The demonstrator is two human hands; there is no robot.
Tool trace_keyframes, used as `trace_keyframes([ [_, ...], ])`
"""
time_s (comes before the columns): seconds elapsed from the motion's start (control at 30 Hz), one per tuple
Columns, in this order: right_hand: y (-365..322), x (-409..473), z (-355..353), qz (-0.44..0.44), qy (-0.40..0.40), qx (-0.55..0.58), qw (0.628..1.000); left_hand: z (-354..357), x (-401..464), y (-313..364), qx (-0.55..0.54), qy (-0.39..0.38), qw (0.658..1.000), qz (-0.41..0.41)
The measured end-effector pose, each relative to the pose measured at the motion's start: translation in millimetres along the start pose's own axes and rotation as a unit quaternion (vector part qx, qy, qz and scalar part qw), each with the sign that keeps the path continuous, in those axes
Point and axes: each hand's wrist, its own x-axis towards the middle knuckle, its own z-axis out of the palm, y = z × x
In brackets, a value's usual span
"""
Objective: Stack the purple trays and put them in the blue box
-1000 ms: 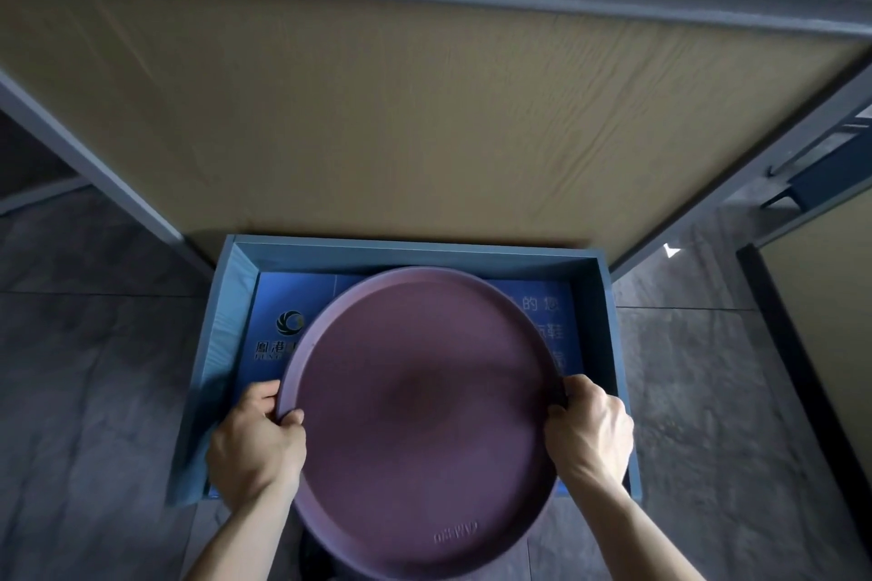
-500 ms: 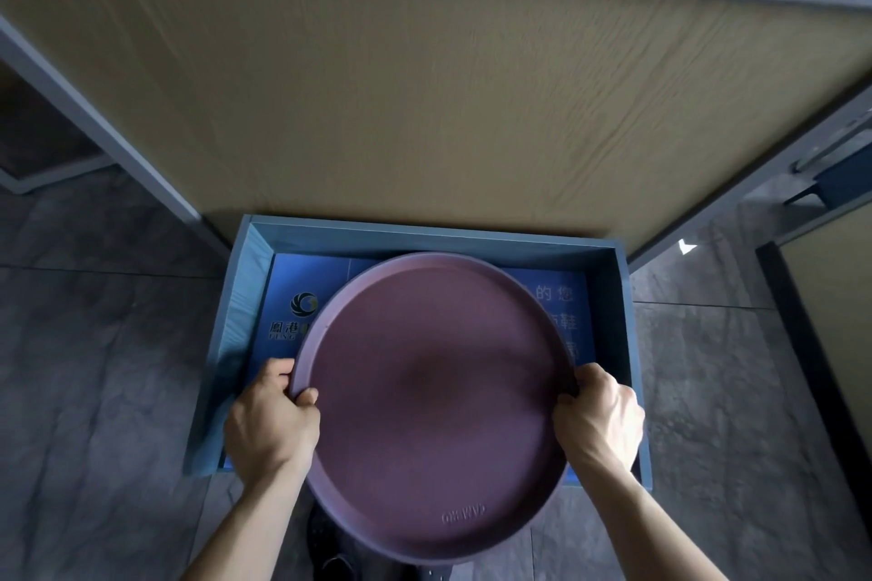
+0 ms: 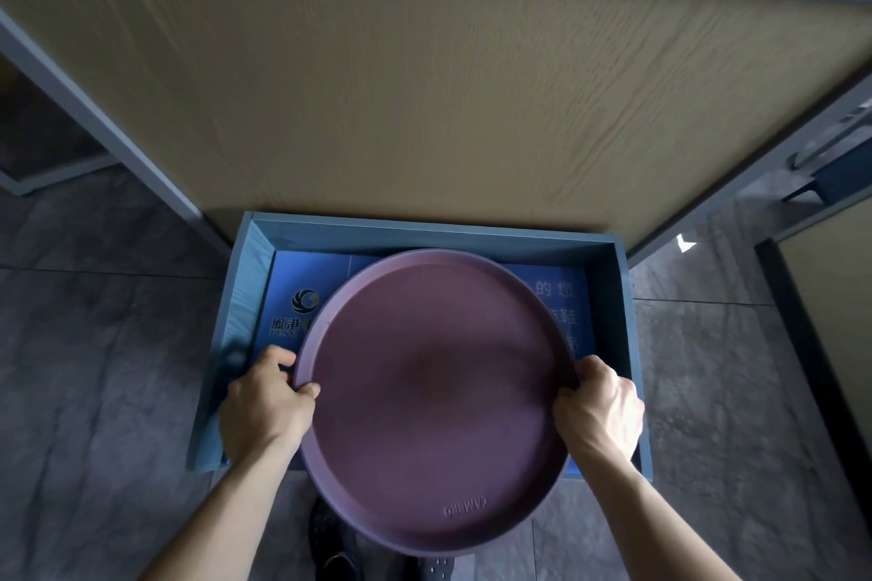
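Note:
A round purple tray (image 3: 434,396) hangs over the open blue box (image 3: 608,293), which stands on the floor against the table's front edge. My left hand (image 3: 264,406) grips the tray's left rim and my right hand (image 3: 599,410) grips its right rim. The tray's near edge juts past the box's front wall. Whether more trays sit stacked under this one I cannot tell. The box's blue printed bottom shows at the far left and right of the tray.
A wooden table top (image 3: 424,99) with a grey frame fills the upper view, above the box. Grey tiled floor (image 3: 104,368) lies on both sides. My dark shoes (image 3: 330,547) show below the tray. A second table edge (image 3: 830,297) stands at the right.
The tray has moved a little forward over the box with both hands still on its rim, and the view has shifted slightly.

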Motion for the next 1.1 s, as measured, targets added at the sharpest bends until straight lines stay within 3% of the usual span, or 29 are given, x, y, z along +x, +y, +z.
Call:
trace_keyframes([
  [0.07,0,-3,3,-0.008,-0.001,-0.016,1.0,-2,-3,7,0.061,-0.006,0.998,0.031],
  [0.2,5,-19,12,-0.118,-0.009,-0.069,0.991,4,-22,20,0.164,0.023,0.965,0.204],
  [0.33,1,-33,17,-0.312,-0.111,-0.084,0.94,23,-38,23,0.184,-0.091,0.932,0.298],
  [0.4,-3,-35,18,-0.327,-0.18,-0.118,0.92,30,-45,24,0.202,-0.134,0.923,0.3],
  [0.47,-3,-35,21,-0.325,-0.2,-0.152,0.912,36,-47,21,0.211,-0.153,0.919,0.294],
  [0.87,-3,-37,26,-0.32,-0.18,-0.162,0.916,38,-51,24,0.224,-0.136,0.921,0.289],
  [1.1,-17,-36,2,-0.3,-0.208,-0.177,0.914,15,-61,40,0.236,-0.153,0.918,0.28],
])
